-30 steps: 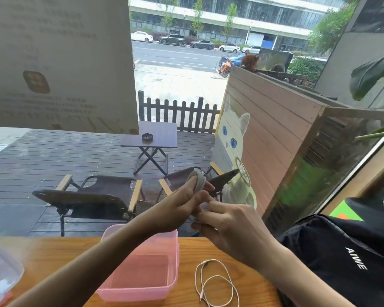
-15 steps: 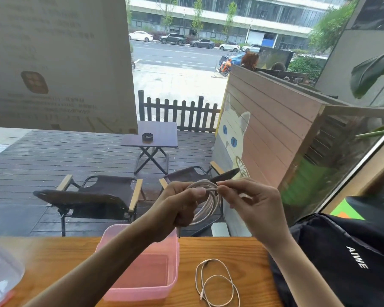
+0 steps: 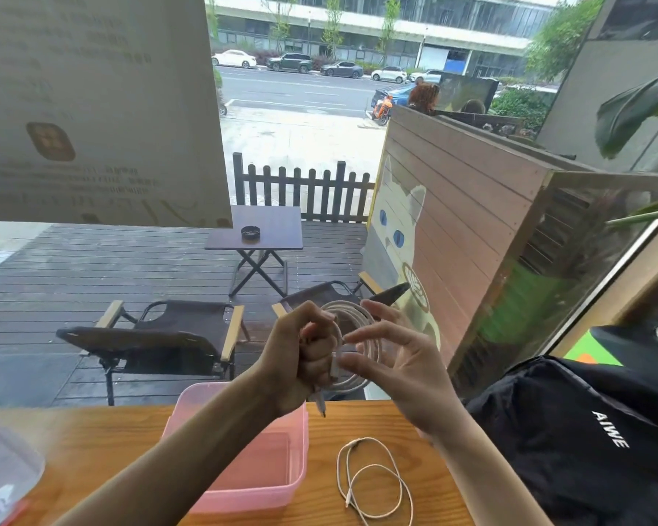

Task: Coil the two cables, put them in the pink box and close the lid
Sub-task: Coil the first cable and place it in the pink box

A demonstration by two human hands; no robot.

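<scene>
Far left edge of the table [image 3: 103, 442]: a clear lid [image 3: 1, 476] is lying there, blurred, well apart from everything else.

Pink box [image 3: 221, 501] is sitting open near the table's middle, against its far edge, lid off. I am seeing nothing inside it.

My left hand [image 3: 301, 358] is hovering above the box's far right corner, fingers curled into a fist. It is gripping the coiled cable [image 3: 358, 385] at the loop's left side, where the turns bunch together. The loop is standing roughly upright, its open face toward me. One plug end [image 3: 321, 406] is dangling below the fist, pointing down at the table edge.

My right hand [image 3: 399, 370] is just right of the loop, fingers spread wide, holding nothing. Its fingertips [image 3: 348, 337] are reaching into or across the ring; whether they are touching the turns, I cannot tell.

The relation that matters: the coil is hanging right of and above the box opening, so I judge the drop is a short move down and left. The left hand is nearer and already has the bundle.

The second cable [image 3: 373, 480] is lying loose in open loops on the table, right of the box, toward the near edge, apart from both hands. Not yet coiled.

Black bag [image 3: 585, 430] is at the table's right edge.
</scene>
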